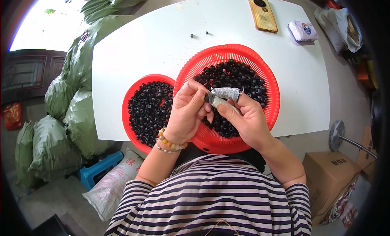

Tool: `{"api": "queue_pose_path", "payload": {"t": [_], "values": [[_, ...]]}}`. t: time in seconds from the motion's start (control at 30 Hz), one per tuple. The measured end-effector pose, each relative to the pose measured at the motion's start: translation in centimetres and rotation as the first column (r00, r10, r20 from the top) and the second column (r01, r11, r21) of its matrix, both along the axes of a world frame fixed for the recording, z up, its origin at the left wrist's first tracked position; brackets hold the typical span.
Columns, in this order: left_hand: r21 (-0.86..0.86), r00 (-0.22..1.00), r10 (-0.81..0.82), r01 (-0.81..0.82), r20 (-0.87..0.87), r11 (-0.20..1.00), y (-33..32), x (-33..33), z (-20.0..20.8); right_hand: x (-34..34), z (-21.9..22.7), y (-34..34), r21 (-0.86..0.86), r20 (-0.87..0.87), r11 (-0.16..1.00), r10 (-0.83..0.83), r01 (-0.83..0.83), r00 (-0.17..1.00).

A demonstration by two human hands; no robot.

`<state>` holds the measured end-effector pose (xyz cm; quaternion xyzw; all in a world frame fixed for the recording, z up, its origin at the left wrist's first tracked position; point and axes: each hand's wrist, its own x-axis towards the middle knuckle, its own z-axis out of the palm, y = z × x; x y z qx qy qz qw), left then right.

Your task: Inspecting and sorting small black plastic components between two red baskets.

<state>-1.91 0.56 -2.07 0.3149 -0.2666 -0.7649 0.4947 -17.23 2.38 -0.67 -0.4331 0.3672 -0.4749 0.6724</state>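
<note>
Over the large red slotted basket (274,96), my two hands meet. My left hand (183,114), with a beaded bracelet and a bangle at its wrist, pinches a small black part (208,98) that the fingers mostly cover. In my right hand (254,122) is a small knife-like tool (224,104) with a pale wrapped handle; its tip is at the black part. A grey knitted finger cover (228,93) sits on my right index finger. Many black ring-shaped parts (231,75) fill the large basket. More black rings (148,108) lie in the smaller red basket (126,114) at left.
On the white table (142,53) lie two loose black bits (192,35), a yellow phone (263,15) and a tissue pack (303,31). Green sacks (55,138), a blue stool (99,169) and a white sack (115,187) stand at left. A cardboard box (327,179) is at right.
</note>
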Motion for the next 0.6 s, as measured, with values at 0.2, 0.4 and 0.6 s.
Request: {"api": "queue_pose_path", "payload": {"t": [0.2, 0.4, 0.6], "values": [[0.098, 0.995, -0.016, 0.026, -0.096, 0.995, 0.2, 0.0, 0.1, -0.5, 0.7, -0.5, 0.149, 0.198, 0.980, 0.102, -0.133, 0.975], [0.102, 0.984, -0.079, 0.096, -0.158, 0.990, 0.0, -0.1, -0.1, -1.2, 0.2, -1.5, 0.308, 0.097, 0.950, 0.018, -0.047, 0.995], [0.109, 0.983, -0.116, 0.132, -0.144, 0.985, 0.4, -0.5, 0.4, -0.2, 0.0, -1.7, 0.159, 0.074, 0.985, 0.052, -0.063, 0.996]]}}
